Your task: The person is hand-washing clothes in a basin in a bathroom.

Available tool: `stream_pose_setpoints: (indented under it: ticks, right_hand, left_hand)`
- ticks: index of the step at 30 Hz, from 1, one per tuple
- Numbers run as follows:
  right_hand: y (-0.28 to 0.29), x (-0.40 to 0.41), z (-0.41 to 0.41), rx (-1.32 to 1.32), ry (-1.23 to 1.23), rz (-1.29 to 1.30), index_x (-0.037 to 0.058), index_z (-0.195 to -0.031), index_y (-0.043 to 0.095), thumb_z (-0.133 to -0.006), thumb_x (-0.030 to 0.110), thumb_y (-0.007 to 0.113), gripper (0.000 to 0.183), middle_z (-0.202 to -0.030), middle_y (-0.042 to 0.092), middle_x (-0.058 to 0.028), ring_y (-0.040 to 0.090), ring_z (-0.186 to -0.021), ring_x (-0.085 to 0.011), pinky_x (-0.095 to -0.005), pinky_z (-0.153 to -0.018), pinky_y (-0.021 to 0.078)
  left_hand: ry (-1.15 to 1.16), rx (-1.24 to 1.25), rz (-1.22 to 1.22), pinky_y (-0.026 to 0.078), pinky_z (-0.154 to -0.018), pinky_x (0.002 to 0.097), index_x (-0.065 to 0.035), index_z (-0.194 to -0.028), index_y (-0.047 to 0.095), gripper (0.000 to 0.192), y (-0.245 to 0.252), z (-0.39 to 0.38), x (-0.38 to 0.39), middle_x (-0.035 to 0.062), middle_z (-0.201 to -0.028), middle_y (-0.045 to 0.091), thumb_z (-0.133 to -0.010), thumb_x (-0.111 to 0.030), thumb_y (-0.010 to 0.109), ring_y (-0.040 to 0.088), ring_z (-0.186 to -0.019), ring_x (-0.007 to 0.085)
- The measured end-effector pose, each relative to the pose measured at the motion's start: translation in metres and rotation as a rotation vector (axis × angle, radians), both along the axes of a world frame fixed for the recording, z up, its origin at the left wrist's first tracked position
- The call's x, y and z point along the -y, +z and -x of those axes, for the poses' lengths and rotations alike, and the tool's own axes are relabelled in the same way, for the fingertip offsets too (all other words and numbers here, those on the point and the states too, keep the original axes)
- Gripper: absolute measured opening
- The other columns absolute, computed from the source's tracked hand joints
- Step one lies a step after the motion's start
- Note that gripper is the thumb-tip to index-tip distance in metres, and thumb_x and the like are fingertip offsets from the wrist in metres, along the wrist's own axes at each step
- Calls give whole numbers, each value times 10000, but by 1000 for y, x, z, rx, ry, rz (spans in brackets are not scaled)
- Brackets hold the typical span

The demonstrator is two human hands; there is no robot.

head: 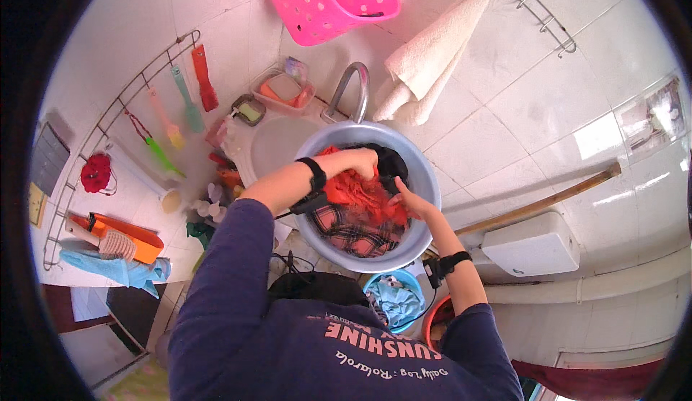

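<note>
A grey-blue basin (pixel 432 185) holds wet clothes before me, resting over the washbasin. Inside it lies bunched red cloth (pixel 351 193), with black cloth (pixel 392 163) beyond it and pink-and-black plaid cloth (pixel 354 233) on the near side. My left hand (pixel 363 162) is curled in a fist on the red cloth near the black piece. At the right of the red cloth, my right hand (pixel 409 200) has its thumb raised and its fingers against the fabric; whether they grip it is unclear. Both wrists wear black straps with small devices.
Behind the basin rises a curved metal faucet (pixel 357 85) on the white washbasin (pixel 278 144). A cream towel (pixel 432 55) hangs at its right. Below stand a blue bucket of clothes (pixel 397 325) and a red bucket (pixel 430 325). Several brushes hang from a wire rack (pixel 120 98) on the left.
</note>
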State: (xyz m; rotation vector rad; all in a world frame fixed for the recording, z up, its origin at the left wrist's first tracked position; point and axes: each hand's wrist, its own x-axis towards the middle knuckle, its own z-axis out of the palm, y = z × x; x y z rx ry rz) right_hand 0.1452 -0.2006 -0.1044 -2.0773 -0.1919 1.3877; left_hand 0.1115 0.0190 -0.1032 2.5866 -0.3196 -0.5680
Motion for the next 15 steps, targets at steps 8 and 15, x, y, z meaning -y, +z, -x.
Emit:
stream_pose_setpoints:
  ticks: [8,15]
  right_hand:
    - [6,8,27,251,-26,-400,20,-947,625,-763,634,513,651,-865,605,-59,544,-848,-143,-278,-776,429]
    - [65,16,50,700,555,-171,59,-1063,581,-632,337,772,547,-780,622,-23,574,-660,-152,-293,-652,472]
  left_hand:
    - [14,126,173,450,-606,290,-23,-782,656,399,49,37,-47,74,-713,635,-565,-335,776,576,-656,172]
    - [304,271,561,437,-613,285,-20,-712,655,270,82,68,-49,76,-664,623,-609,-261,720,567,-640,138]
